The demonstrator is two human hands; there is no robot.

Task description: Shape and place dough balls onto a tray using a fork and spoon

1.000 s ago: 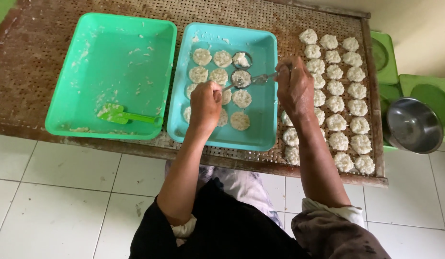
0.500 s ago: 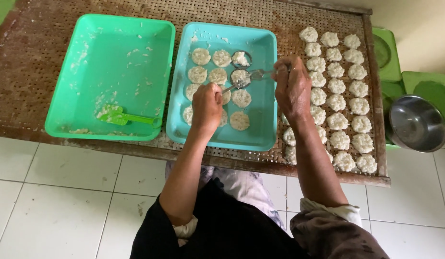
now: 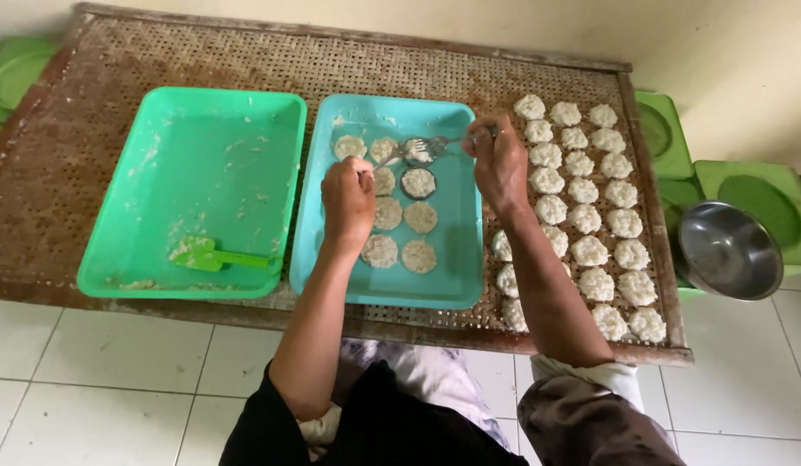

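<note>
- Two trays sat side by side on the woven rack (image 3: 98, 129): a green tray (image 3: 141, 138) at 9 o'clock and a blue tray (image 3: 456, 250) at the centre.
- One green spatula (image 3: 217, 256) lay in the green tray, towards its 5 o'clock corner, smeared with white mash.
- In the blue tray, seven pale rice patties (image 3: 420, 217) could be counted, plus one sitting in a dark ring mould (image 3: 418, 182); any under the left hand were hidden.
- The left hand (image 3: 348, 198) was curled loosely over the patties at 9 o'clock of the mould, knuckles up; whether the fingers pinched anything could not be told.
- The right hand (image 3: 498, 160) was closed round the handle of a fork (image 3: 428, 147), tines at 12 o'clock of the mould and loaded with white mash.
- At 3 o'clock of the blue tray, roughly twenty-seven finished patties (image 3: 581, 190) lay in rows on the rack; the right forearm covered part of the nearest column, so the count was not exact.
- One steel bowl (image 3: 728, 250) stood off the rack at 3 o'clock, on green stools (image 3: 763, 194).
- The rack's 9 o'clock end and another green stool (image 3: 16, 73) were cut off by the frame edge.
</note>
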